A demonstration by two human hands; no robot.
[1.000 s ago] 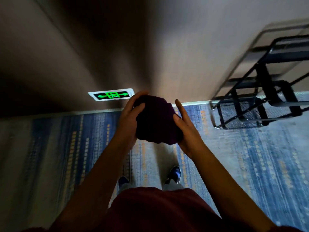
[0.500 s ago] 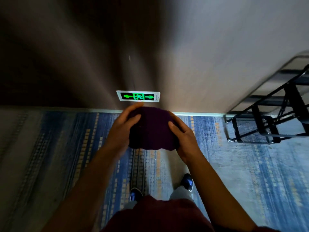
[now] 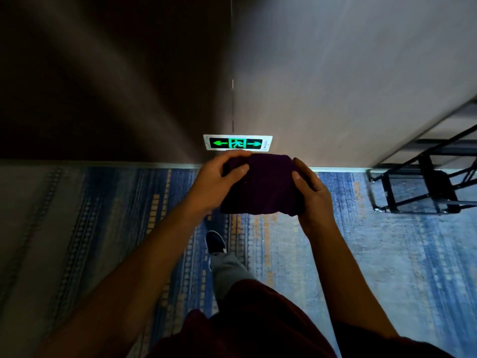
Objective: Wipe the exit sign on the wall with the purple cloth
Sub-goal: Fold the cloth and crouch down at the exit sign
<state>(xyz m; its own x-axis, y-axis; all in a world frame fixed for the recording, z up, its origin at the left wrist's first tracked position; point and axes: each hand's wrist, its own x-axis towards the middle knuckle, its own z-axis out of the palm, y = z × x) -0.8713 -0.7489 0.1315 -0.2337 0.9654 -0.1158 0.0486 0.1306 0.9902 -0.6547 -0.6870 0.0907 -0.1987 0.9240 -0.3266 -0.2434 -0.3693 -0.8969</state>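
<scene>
A lit green exit sign (image 3: 237,143) in a white frame sits low on the wall, just above the floor edge. I hold a dark purple cloth (image 3: 263,187) bunched in front of me, just below the sign in the view. My left hand (image 3: 219,179) grips its left side with the thumb on top. My right hand (image 3: 311,192) grips its right side. The cloth hides the skirting right under the sign.
A black metal cart frame (image 3: 423,187) stands against the wall at the right. Blue patterned carpet (image 3: 387,267) covers the floor. A dark wall panel (image 3: 103,86) meets a lighter one above the sign. My shoe (image 3: 215,242) steps forward.
The view has swung so the sign went from left of my hands to straight ahead and looks larger. Both hands kept hold of the cloth. The cart slid toward the right edge.
</scene>
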